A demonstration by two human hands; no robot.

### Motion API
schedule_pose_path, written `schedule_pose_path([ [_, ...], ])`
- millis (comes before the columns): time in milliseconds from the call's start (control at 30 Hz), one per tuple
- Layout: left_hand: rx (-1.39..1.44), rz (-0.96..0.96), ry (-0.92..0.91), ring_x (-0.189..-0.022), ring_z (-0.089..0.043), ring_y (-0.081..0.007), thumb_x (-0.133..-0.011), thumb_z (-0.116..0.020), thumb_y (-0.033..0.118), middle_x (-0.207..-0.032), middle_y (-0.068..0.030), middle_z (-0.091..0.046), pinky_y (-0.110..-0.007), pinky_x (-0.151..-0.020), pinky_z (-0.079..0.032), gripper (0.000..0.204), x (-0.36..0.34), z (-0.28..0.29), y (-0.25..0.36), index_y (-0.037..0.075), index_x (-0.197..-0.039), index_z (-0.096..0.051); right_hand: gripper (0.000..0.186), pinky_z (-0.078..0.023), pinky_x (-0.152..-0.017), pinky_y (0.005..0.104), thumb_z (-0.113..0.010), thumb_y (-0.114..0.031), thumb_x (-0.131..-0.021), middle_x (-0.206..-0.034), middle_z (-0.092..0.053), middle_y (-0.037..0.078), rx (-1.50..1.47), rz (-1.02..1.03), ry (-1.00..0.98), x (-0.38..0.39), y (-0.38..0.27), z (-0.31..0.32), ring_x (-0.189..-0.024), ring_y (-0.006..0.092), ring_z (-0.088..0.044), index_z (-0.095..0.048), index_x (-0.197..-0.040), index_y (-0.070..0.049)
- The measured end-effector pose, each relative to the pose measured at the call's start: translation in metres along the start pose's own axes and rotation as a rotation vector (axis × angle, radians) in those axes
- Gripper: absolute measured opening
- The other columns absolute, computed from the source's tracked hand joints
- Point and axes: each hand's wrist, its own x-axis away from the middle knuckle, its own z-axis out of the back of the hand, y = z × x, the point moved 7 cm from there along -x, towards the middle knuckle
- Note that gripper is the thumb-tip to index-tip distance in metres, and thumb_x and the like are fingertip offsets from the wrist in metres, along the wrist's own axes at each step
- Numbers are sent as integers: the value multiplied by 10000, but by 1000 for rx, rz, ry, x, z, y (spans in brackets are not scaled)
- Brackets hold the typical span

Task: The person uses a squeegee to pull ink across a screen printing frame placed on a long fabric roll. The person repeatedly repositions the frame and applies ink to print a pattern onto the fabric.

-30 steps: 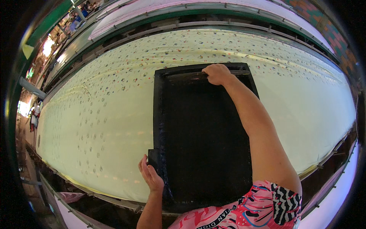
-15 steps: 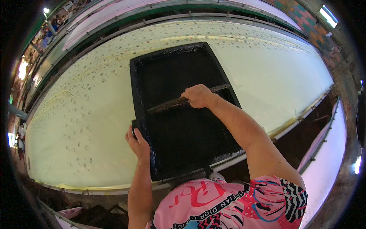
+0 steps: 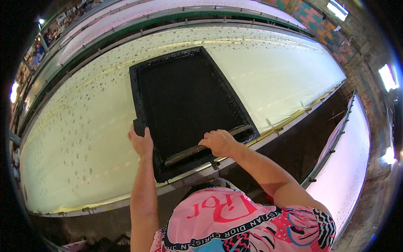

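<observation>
A black screen frame (image 3: pixel 180 96), smeared dark inside, lies on a long table covered in pale cream fabric (image 3: pixel 79 122) printed with small scattered motifs. My left hand (image 3: pixel 142 140) grips a black block on the frame's left side, its fingers curled over it. My right hand (image 3: pixel 218 142) is closed on a long dark squeegee (image 3: pixel 184 152), which lies slantwise across the near end of the screen, close to the table's front edge.
Long parallel tables with pink fabric (image 3: pixel 84 38) run behind this one. Another pink-covered table (image 3: pixel 344 168) stands at the near right, past a dark gap. A tiled floor (image 3: pixel 319 38) shows at the back right; small clutter (image 3: pixel 46 42) is at the far left.
My right hand has drawn the squeegee from the screen's far end down to its near end. The view has shifted with my head; my left hand still holds the frame's side.
</observation>
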Motion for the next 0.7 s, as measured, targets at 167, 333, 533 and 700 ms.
schedule_pose_path([
  [167, -124, 29, 14, -1375, -618, -445, -956, -846, 284, -1513, -249, -599, -519, -1158, -510, 730, -4, -2, -9, -8, -1559, -559, 509, -559, -968, 482, -872, -470, -875, -1197, -701, 135, -65, 96, 109, 27, -12, -8, -1157, 332, -681, -787, -1248, -134],
  [333, -216, 25, 81, -1270, -696, -444, -943, -862, 307, -1359, -251, -729, -525, -1104, -534, 628, -3, -5, -11, -7, -1446, -658, 626, -537, -1024, 488, -872, -543, -876, -1223, -700, 136, -165, 199, 145, 44, 3, -8, -1198, 341, -655, -784, -1282, -75],
  [533, -268, 121, 105, -1109, -755, -435, -929, -885, 349, -1179, -241, -790, -526, -976, -573, 508, -6, 0, -17, -18, -1258, -761, 435, -526, -1108, 505, -830, -383, -966, -1312, -740, 124, -426, 255, 381, 70, 98, 26, -1291, 340, -657, -782, -1272, -77],
  [700, -244, 245, 89, -926, -756, -383, -926, -894, 395, -1000, -208, -788, -514, -860, -563, 468, -11, -3, -22, -38, -1059, -777, 458, -511, -1149, 549, -867, -256, -949, -1428, -676, 180, -541, 21, 545, 83, 210, 32, -1370, 415, -606, -740, -1349, -72],
])
